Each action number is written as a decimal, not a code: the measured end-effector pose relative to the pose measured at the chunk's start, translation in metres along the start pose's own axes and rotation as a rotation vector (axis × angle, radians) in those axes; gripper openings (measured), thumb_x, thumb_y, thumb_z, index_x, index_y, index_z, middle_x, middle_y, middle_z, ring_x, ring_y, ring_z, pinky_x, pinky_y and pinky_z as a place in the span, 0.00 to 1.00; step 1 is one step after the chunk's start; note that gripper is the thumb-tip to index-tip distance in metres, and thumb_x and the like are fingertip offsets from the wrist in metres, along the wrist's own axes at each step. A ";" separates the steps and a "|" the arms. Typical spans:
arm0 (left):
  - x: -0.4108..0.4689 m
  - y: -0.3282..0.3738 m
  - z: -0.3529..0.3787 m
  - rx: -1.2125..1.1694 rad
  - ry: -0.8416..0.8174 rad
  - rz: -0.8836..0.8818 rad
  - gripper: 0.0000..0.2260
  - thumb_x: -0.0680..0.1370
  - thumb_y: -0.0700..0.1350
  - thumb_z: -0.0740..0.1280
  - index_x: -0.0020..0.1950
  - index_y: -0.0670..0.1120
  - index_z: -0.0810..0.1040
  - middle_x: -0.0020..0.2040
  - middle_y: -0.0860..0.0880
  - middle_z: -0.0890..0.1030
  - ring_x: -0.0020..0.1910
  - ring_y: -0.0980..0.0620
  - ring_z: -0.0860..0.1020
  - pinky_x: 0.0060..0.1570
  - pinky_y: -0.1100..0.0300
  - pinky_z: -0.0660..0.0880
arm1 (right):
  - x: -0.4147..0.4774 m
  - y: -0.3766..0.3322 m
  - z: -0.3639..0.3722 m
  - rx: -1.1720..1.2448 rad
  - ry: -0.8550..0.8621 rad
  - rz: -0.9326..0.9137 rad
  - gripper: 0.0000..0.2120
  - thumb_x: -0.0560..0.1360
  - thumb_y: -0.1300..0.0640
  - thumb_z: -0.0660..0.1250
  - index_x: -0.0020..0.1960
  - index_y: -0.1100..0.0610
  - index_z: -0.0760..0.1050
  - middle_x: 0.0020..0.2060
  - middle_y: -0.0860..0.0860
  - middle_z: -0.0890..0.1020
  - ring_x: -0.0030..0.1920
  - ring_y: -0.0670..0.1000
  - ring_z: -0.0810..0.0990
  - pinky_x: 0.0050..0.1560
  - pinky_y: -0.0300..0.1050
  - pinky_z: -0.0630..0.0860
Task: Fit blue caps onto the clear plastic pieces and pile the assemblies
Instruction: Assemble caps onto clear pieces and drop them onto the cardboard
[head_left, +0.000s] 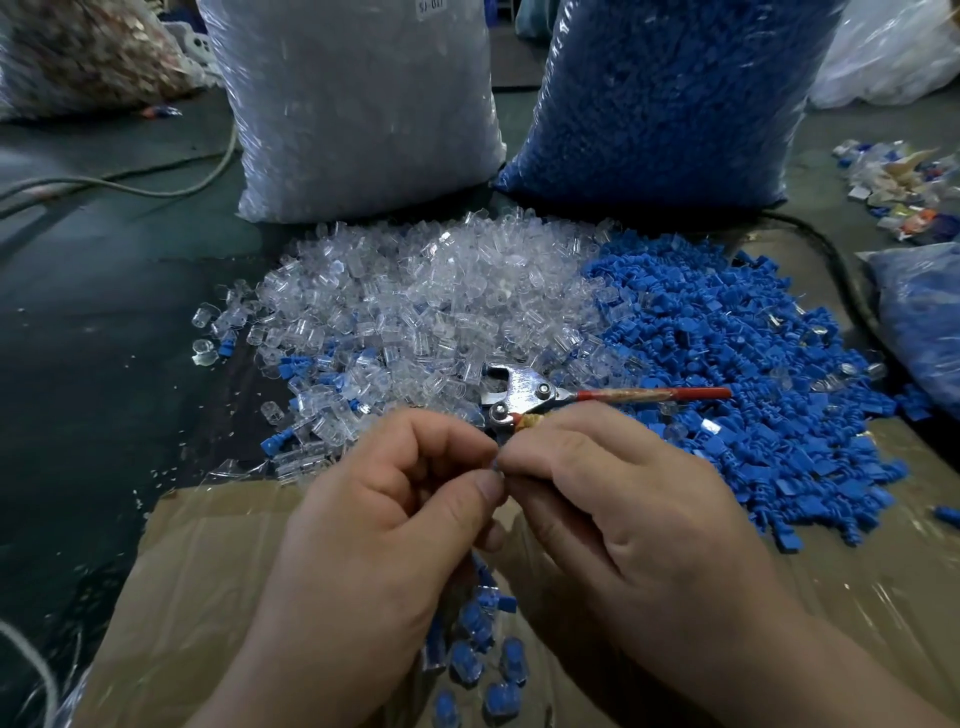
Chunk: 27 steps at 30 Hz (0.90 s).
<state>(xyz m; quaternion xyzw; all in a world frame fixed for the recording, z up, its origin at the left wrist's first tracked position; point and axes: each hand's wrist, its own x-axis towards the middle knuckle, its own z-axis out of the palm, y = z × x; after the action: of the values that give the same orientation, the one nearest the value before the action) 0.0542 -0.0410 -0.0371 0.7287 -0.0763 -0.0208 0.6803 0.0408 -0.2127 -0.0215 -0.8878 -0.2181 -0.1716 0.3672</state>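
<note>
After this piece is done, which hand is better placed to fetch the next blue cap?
Right. Both hands pinch the small piece, but the right hand is beside the blue cap pile, likely an uncrossed reach. The left hand sits nearer the clear pieces.

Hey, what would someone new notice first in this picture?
Two loose heaps meet mid-frame: clear plastic pieces left, blue caps right, with a whitish bag and a blue bag behind. Up close, the left hand and right hand pinch a small blue part above finished assemblies on cardboard.
</note>
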 end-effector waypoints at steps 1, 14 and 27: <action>0.000 0.000 -0.001 -0.033 -0.017 -0.008 0.06 0.68 0.45 0.73 0.43 0.54 0.83 0.34 0.47 0.83 0.30 0.53 0.82 0.27 0.63 0.75 | 0.000 0.000 0.000 0.006 0.009 -0.005 0.10 0.79 0.52 0.63 0.53 0.54 0.81 0.47 0.47 0.78 0.46 0.50 0.79 0.41 0.50 0.76; 0.004 -0.005 -0.011 0.148 0.109 -0.007 0.08 0.70 0.46 0.75 0.44 0.57 0.81 0.31 0.51 0.80 0.30 0.50 0.77 0.32 0.51 0.78 | 0.011 0.031 -0.032 -0.670 -0.335 0.425 0.39 0.70 0.29 0.52 0.74 0.39 0.37 0.76 0.44 0.53 0.76 0.50 0.49 0.75 0.51 0.48; 0.006 0.000 -0.009 0.063 0.073 -0.059 0.15 0.58 0.58 0.73 0.42 0.57 0.82 0.30 0.50 0.79 0.28 0.54 0.76 0.29 0.63 0.76 | 0.016 0.038 -0.035 -0.735 -0.459 0.302 0.36 0.68 0.28 0.48 0.72 0.41 0.50 0.65 0.42 0.70 0.62 0.50 0.66 0.64 0.49 0.66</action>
<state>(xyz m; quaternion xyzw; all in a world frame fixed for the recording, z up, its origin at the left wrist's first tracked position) 0.0618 -0.0329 -0.0362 0.7521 -0.0305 -0.0120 0.6582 0.0686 -0.2583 -0.0122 -0.9960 -0.0868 0.0191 -0.0090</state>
